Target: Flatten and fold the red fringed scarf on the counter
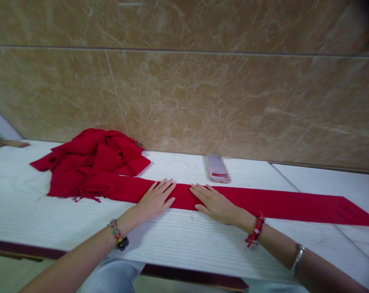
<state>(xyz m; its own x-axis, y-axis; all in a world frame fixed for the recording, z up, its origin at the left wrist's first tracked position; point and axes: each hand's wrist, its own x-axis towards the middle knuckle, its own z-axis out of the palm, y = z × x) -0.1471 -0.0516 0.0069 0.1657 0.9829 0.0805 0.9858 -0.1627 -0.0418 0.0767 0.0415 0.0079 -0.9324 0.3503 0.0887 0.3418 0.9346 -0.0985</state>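
A long red scarf is laid out in a flat, narrow band across the white tabletop, its right end tapering to a point. My left hand rests palm down on the band, fingers spread. Just to its right, my right hand lies flat on the same cloth, fingers stretched out. A short stretch of red fabric shows between the two hands. Toward the left, the band meets a crumpled heap of red cloth with some fringe along its front edge; whether they are one piece I cannot tell.
A phone lies behind the band, close to the brown marbled tile wall. The white table has a dark front edge near my legs. A small brown piece sits at the far left corner.
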